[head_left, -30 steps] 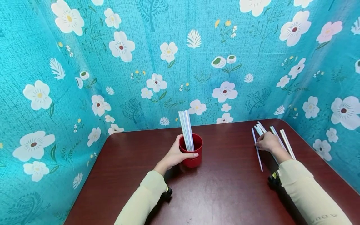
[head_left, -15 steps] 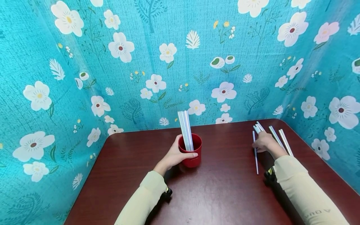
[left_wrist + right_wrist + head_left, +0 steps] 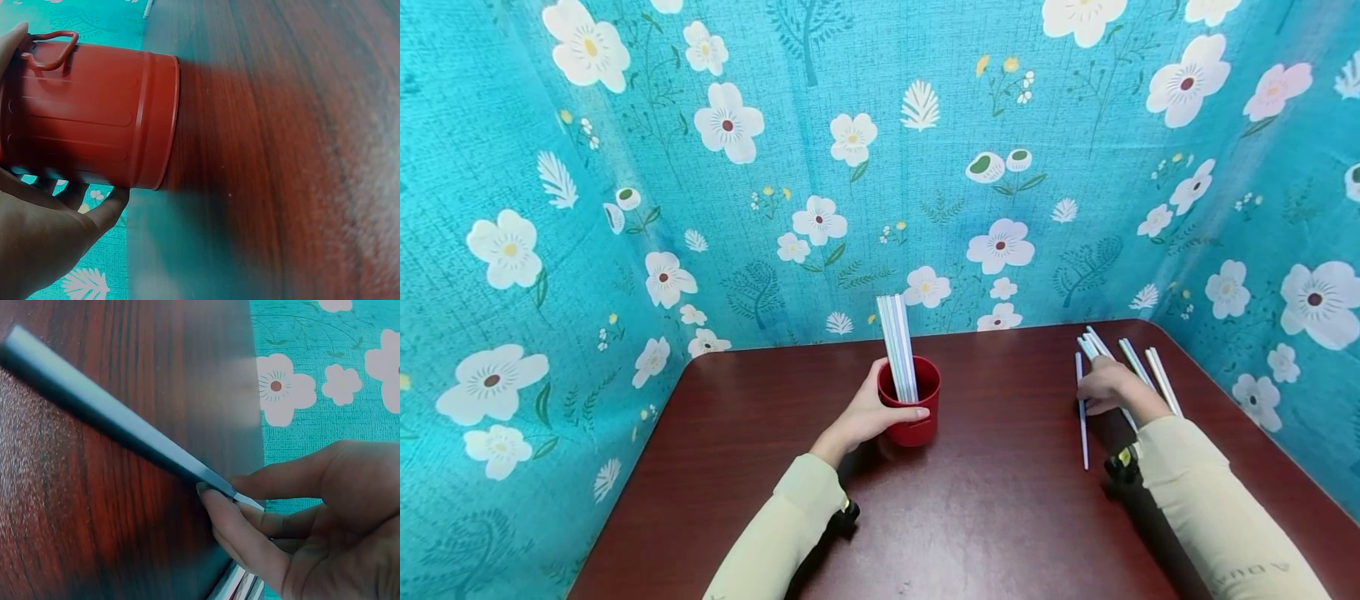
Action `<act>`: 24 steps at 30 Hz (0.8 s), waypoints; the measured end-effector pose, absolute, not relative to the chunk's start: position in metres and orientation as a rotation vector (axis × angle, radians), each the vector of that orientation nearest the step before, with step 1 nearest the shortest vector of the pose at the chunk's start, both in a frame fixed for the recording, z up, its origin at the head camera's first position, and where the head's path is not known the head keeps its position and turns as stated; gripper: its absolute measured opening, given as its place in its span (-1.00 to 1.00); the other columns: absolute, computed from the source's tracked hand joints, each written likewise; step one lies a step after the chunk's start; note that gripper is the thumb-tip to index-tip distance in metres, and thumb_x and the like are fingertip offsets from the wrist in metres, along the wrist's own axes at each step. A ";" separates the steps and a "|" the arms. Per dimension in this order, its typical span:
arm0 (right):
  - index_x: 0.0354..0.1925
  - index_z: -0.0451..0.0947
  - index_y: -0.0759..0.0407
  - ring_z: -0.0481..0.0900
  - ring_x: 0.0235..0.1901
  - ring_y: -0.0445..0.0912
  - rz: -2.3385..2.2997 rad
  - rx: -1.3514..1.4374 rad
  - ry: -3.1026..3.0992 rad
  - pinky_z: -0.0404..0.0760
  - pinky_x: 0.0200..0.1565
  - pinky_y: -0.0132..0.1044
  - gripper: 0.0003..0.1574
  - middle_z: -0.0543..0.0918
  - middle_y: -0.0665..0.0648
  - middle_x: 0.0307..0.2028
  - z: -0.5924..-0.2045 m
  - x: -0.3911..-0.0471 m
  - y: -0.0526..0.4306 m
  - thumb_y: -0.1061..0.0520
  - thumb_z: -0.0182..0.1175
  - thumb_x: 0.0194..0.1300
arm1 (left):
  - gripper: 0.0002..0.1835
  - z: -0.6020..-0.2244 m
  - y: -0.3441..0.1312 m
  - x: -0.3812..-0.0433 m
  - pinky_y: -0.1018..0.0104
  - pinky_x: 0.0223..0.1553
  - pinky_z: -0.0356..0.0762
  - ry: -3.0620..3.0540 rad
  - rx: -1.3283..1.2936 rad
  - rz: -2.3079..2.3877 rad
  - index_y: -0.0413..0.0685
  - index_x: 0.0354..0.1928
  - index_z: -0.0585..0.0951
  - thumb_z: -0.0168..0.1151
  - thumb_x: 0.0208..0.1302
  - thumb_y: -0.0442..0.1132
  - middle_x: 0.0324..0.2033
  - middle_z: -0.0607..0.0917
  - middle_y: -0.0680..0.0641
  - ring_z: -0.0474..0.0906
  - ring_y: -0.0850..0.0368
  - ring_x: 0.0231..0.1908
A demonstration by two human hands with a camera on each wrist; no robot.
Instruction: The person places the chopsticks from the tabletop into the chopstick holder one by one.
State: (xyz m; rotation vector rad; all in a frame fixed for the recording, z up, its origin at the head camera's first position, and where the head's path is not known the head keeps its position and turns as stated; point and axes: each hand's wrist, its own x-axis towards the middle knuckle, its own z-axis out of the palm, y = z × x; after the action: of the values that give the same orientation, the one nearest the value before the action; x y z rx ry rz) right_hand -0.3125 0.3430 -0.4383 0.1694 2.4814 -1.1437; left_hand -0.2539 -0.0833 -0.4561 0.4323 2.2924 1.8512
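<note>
My left hand point(image 3: 876, 408) grips a small red bucket point(image 3: 917, 432) from its left side, with the thumb across the front. Several pale chopsticks point(image 3: 898, 350) lean together inside the bucket. In the left wrist view, the red bucket point(image 3: 81, 112) shows a wire handle, and fingers of my left hand point(image 3: 50, 231) curl beneath it. Over at the right, my right hand point(image 3: 1108, 386) pinches a pale lilac chopstick point(image 3: 1084, 442). The right wrist view has that chopstick point(image 3: 119, 419) running out from between thumb and fingers of my right hand point(image 3: 294, 519).
More chopsticks lie on the dark red-brown table point(image 3: 1000, 500) beside and beneath the right hand, among them a white pair point(image 3: 1163, 382) and a bluish pair point(image 3: 1137, 362). A teal floral cloth point(image 3: 865, 183) hangs behind the table and along its sides.
The lilac chopstick has shifted slightly left and toward me with my right hand, standing straighter in the head view. My left hand and the bucket stay in place.
</note>
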 end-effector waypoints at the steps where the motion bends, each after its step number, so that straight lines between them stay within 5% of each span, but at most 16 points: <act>1: -0.18 0.20 0.57 0.68 -0.47 0.00 -1.157 0.169 2.471 0.78 -0.28 -0.11 -0.67 0.46 0.36 -0.35 -0.438 -0.312 0.344 0.46 0.12 0.13 | 0.01 -0.456 -0.083 -0.254 0.03 0.04 0.67 2.295 0.434 1.850 0.35 0.42 0.22 0.65 -0.01 0.00 0.27 0.48 0.16 0.36 0.05 0.30; 11: -0.30 0.42 0.62 0.67 -0.48 -0.06 -1.319 0.129 2.393 0.78 -0.22 -0.12 -0.89 0.51 0.18 -0.53 -0.436 -0.309 0.345 0.47 0.11 0.26 | 0.01 -0.456 -0.083 -0.254 0.04 0.03 0.67 2.303 0.433 1.839 0.37 0.42 0.22 0.65 -0.02 0.01 0.27 0.49 0.17 0.37 0.07 0.29; 24: -0.05 0.42 0.81 0.66 -0.36 -0.09 -1.378 0.023 2.409 0.76 -0.14 -0.08 -0.68 0.63 0.32 -0.29 -0.430 -0.311 0.340 0.47 0.02 0.34 | 0.02 -0.456 -0.083 -0.253 0.04 0.03 0.67 2.309 0.434 1.835 0.37 0.43 0.21 0.65 -0.03 0.00 0.27 0.48 0.18 0.37 0.07 0.29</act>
State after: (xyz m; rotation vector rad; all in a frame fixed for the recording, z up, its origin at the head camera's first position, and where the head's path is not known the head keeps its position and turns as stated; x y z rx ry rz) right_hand -0.3107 0.3400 -0.4296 0.0228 2.4089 -1.3777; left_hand -0.2534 -0.0832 -0.4559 0.4335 2.3094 1.8354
